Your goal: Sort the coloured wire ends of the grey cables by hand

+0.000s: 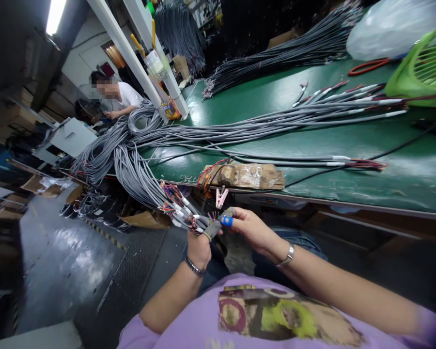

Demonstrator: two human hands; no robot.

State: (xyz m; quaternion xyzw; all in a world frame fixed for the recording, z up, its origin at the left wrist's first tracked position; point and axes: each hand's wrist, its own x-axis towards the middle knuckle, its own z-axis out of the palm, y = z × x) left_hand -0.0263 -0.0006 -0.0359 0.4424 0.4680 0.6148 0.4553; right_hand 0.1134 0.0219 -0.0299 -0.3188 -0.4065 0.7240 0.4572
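My left hand (200,242), with grey covering on its fingers, is closed round the end of a grey cable (202,220). Several thin coloured wires (214,214) fan out above its thumb. Against these wires my right hand (246,227) is pinched, a blue cover on its thumb and a grey one on a finger; the exact pinch point is partly hidden. Beside my left hand hangs a bundle of grey cables (140,177) over the table edge, with white sleeves and stripped coloured wire ends (172,196). Just above my hands is a pink clip (221,198).
Long grey cables (232,132) lie along the green table (312,186). A wooden block (256,175) with wires sits at its front edge. Farther back are dark cables (272,65), a green basket (421,68) and a plastic bag (392,29). Another person (125,99) works at left, past a white post (131,53).
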